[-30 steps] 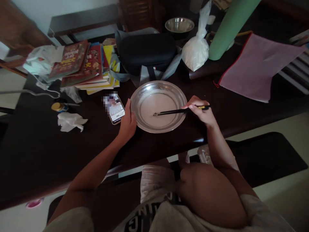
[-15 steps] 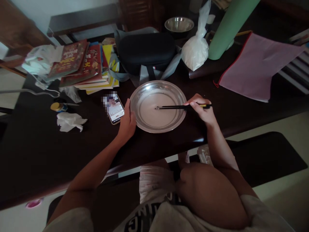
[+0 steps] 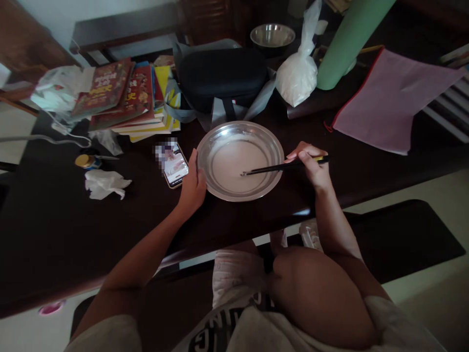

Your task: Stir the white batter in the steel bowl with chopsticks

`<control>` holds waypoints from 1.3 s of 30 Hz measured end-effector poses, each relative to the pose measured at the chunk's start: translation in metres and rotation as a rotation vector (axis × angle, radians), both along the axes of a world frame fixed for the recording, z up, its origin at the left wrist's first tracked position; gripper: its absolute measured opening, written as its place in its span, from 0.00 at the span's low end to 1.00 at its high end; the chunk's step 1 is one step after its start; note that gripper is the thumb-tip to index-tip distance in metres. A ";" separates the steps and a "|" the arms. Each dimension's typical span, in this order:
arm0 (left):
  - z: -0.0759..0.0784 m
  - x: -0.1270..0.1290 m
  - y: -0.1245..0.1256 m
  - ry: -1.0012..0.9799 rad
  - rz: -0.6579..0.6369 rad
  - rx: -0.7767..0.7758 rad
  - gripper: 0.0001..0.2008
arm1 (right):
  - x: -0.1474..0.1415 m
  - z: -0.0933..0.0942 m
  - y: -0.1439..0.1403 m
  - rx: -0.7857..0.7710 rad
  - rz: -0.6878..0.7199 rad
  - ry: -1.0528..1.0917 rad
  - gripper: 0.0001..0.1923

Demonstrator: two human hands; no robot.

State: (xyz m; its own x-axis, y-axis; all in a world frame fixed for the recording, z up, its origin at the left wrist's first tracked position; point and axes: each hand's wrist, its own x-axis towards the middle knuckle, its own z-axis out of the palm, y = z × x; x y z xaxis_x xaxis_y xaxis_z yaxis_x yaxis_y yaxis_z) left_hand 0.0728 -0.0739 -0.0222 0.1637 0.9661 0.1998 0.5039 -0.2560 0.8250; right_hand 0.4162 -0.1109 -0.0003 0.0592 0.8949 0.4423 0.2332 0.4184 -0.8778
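Observation:
A wide metal bowl (image 3: 240,194) stands near the front edge of the dark table, with a pale, milky mixture (image 3: 234,164) in its bottom. My left hand (image 3: 193,183) grips its left rim, thumb upward along the side. In my right hand (image 3: 311,165), at the bowl's right, is a pair of black chopsticks (image 3: 273,168). They cross the right rim, and their tips dip into the mixture a little below its middle. Just left of my left hand lies a phone (image 3: 174,164) with its screen lit.
Behind the bowl sits a black case (image 3: 223,73). Stacked books (image 3: 128,98) lie at the back left; a tied bag of white powder (image 3: 297,80), a green cylinder (image 3: 348,49) and a pink mesh bag (image 3: 388,102) are right. A crumpled tissue (image 3: 106,184) lies left, beside a small jar (image 3: 86,162).
My right hand has shifted slightly right, and the chopsticks now slant, their tips lower and a little further right in the mixture. The left hand and bowl stay almost in place.

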 end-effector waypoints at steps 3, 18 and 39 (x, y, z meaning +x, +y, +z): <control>-0.001 0.000 0.000 -0.009 0.008 -0.006 0.32 | -0.002 0.001 0.001 -0.040 0.110 -0.072 0.12; 0.002 0.000 -0.001 -0.002 -0.009 -0.021 0.33 | -0.001 0.001 0.002 0.028 0.077 -0.167 0.10; -0.001 -0.001 -0.001 -0.008 -0.004 -0.022 0.33 | -0.004 -0.001 0.001 -0.041 0.062 -0.059 0.11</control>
State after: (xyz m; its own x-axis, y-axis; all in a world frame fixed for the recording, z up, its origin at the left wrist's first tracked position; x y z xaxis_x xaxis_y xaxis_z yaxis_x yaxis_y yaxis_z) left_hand 0.0719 -0.0745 -0.0230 0.1662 0.9696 0.1798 0.4959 -0.2398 0.8346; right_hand 0.4125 -0.1099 -0.0017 -0.0220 0.9137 0.4059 0.2595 0.3973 -0.8802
